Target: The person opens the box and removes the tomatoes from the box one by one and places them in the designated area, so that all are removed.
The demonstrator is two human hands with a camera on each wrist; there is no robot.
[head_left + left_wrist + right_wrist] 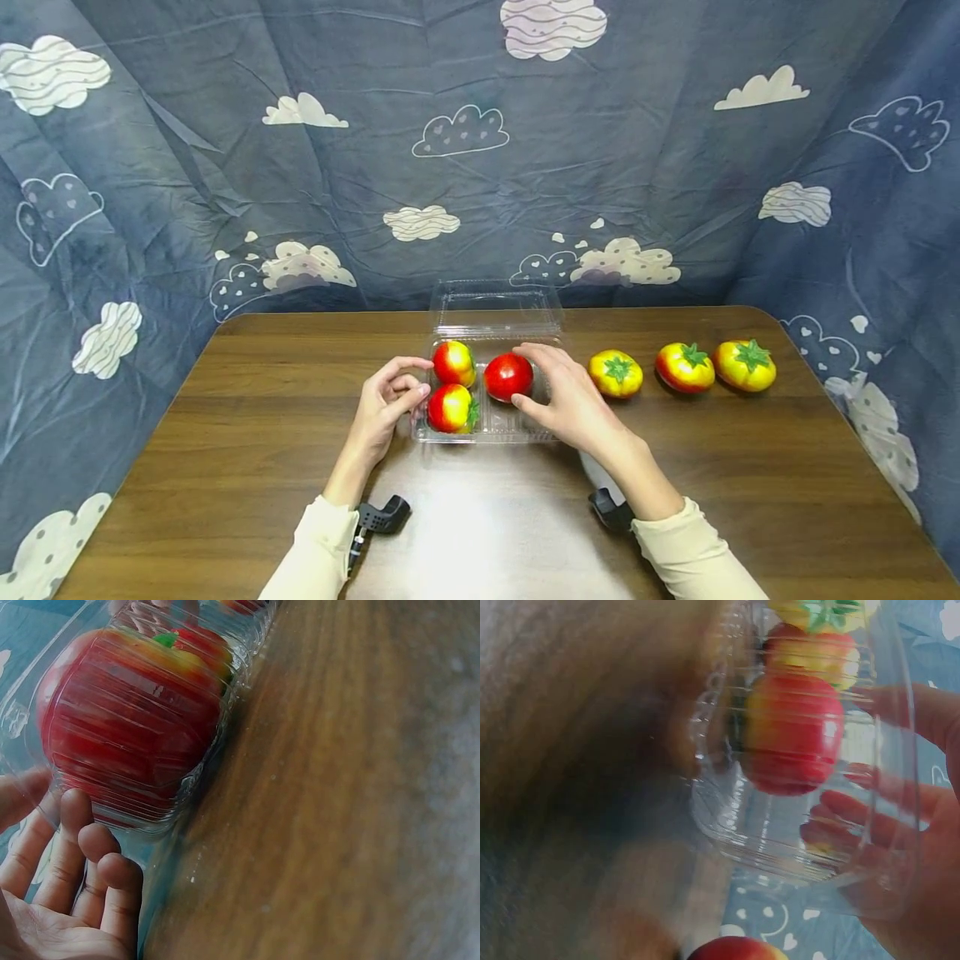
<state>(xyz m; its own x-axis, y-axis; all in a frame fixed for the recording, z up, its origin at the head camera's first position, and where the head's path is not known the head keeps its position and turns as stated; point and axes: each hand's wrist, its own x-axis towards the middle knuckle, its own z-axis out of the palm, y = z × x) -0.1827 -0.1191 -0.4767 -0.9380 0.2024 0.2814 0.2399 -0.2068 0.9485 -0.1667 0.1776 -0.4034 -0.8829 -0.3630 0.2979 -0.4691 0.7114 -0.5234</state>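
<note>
Container (pixel 513 423) lies lengthwise left to right; front tomato's (pixel 450 408) stem points right.

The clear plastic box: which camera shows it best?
The head view: it takes in nearly the whole box and its open lid. Both wrist views crop it: the left wrist shows one end, the right wrist the other.

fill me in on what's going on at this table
A person's right hand curves beside a round, glossy red fruit inside an open, clear plastic box; whether it grips the fruit is unclear. The left hand is at the box's left edge, next to two tomato-shaped, red-and-yellow fruits with green leafy tops. Three more yellow-and-red fruits lie on the brown wooden table to the box's right.
</note>
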